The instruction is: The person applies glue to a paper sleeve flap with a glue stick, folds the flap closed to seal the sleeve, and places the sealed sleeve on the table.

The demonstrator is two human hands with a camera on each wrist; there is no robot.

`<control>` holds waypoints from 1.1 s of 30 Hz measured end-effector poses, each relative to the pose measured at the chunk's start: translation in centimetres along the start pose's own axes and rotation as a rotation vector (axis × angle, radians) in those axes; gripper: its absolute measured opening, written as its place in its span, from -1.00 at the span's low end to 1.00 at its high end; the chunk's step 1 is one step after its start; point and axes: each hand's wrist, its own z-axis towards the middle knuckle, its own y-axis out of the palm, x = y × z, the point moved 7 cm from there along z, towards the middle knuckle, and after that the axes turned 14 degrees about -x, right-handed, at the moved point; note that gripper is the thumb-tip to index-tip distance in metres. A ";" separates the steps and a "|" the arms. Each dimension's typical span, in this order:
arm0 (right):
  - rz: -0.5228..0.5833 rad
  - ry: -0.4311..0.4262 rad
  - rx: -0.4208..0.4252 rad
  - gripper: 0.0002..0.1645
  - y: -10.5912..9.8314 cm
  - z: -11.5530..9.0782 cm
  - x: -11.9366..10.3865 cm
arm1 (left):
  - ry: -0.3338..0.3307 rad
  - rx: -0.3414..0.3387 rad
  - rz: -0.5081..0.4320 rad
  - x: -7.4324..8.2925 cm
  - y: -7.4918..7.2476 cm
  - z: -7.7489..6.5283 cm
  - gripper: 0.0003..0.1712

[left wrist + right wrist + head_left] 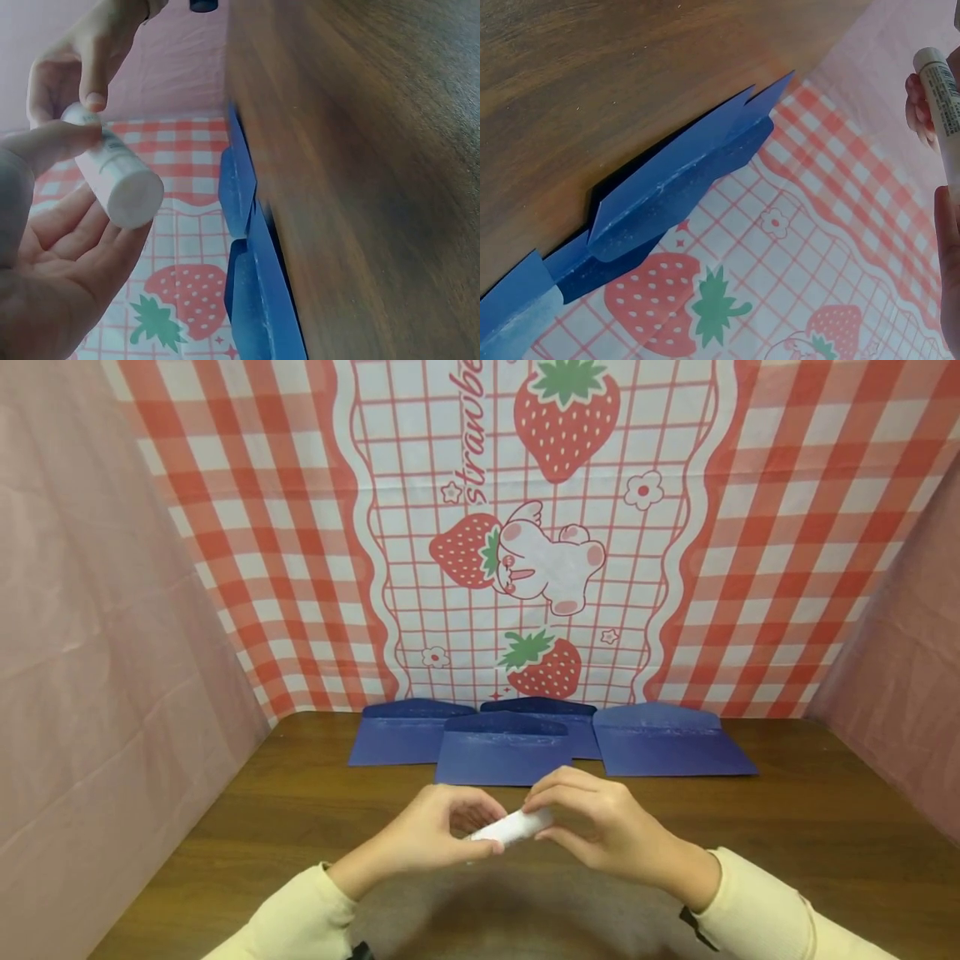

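Note:
A white glue stick (513, 828) is held between both hands above the front of the table, tilted. My left hand (431, 831) grips one end between thumb and fingers, while my right hand (611, 822) pinches the other end. In the left wrist view the tube (120, 176) shows its smooth white end cap. Small print and a barcode mark the tube (939, 90) in the right wrist view. Beyond the hands lie several blue envelopes with their flaps up, among them a front one (502, 760) and a right one (675, 756). Whitish streaks run along their folds.
The brown wooden table (300, 835) ends at a hanging checked cloth (285, 527) printed with strawberries. Pink fabric hangs at the left (112, 652) and right. A left envelope (397, 745) and a rear one (583, 735) partly overlap the front one.

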 end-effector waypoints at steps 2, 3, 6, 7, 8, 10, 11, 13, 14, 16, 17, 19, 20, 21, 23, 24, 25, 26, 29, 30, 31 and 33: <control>0.000 0.028 -0.002 -0.72 0.1 -0.1 0.2 | 0.017 0.029 0.061 0.3 0.0 0.0 -0.73; 0.000 0.048 -0.004 -0.71 0.2 -0.2 0.4 | 0.029 0.046 0.096 0.4 0.0 -0.1 -0.74; 0.002 0.112 -0.001 -0.68 0.3 -0.3 0.9 | 0.075 0.105 0.245 1.1 0.0 -0.2 -0.75; 0.004 0.137 -0.001 -0.68 0.4 -0.4 1.1 | 0.091 0.127 0.301 1.3 -0.1 -0.3 -0.75; 0.006 0.157 -0.001 -0.68 0.5 -0.5 1.2 | 0.108 0.147 0.356 1.5 -0.1 -0.3 -0.74; 0.007 0.188 0.002 -0.67 0.6 -0.6 1.5 | 0.143 0.183 0.465 1.9 0.0 -0.4 -0.73; 0.008 0.203 0.004 -0.67 0.7 -0.7 1.5 | 0.158 0.198 0.517 2.1 0.0 -0.5 -0.73; 0.029 0.252 0.006 -0.67 0.9 -0.8 1.8 | 0.197 0.220 0.637 2.5 0.2 -0.6 -0.70; 0.042 0.272 0.013 -0.67 0.9 -0.8 1.9 | 0.224 0.234 0.703 2.7 0.3 -0.7 -0.69; 0.073 0.307 0.027 -0.67 1.1 -0.9 2.1 | 0.275 0.262 0.826 3.1 0.5 -0.9 -0.66; 0.092 0.322 0.033 -0.68 1.2 -0.9 2.2 | 0.299 0.276 0.879 3.3 0.6 -1.1 -0.64; 0.114 0.334 0.041 -0.67 1.2 -0.9 2.3 | 0.333 0.290 0.929 3.5 0.7 -1.3 -0.63; 0.115 0.334 0.041 -0.66 1.2 -0.9 2.3 | 0.336 0.284 0.913 3.5 0.6 -1.3 -0.64; 0.102 0.328 0.036 -0.65 1.2 -0.9 2.2 | 0.321 0.263 0.867 3.3 0.4 -1.2 -0.66; 0.078 0.304 0.019 -0.61 1.1 -0.7 2.0 | 0.272 0.196 0.720 2.8 0.1 -1.0 -0.71; 0.060 0.280 0.014 -0.59 1.0 -0.6 1.8 | 0.237 0.154 0.624 2.4 -0.1 -0.9 -0.74; 0.049 0.260 0.007 -0.56 0.9 -0.5 1.7 | 0.195 0.108 0.514 2.0 -0.2 -0.7 -0.76; 0.034 0.229 0.006 -0.54 0.7 -0.4 1.4 | 0.150 0.065 0.410 1.6 -0.3 -0.6 -0.78; 0.032 0.148 -0.008 -0.51 0.4 0.0 0.6 | 0.042 -0.045 0.146 0.5 -0.4 -0.6 -0.79; 0.039 0.125 -0.016 -0.52 0.3 0.1 0.4 | 0.020 -0.074 0.077 0.2 -0.3 -0.6 -0.78; 0.049 0.113 -0.027 -0.53 0.3 0.2 0.2 | 0.005 -0.100 0.014 0.1 -0.2 -0.7 -0.76; 0.067 0.096 -0.047 -0.55 0.3 0.3 -0.1 | 0.005 -0.136 -0.071 -0.1 -0.1 -0.7 -0.73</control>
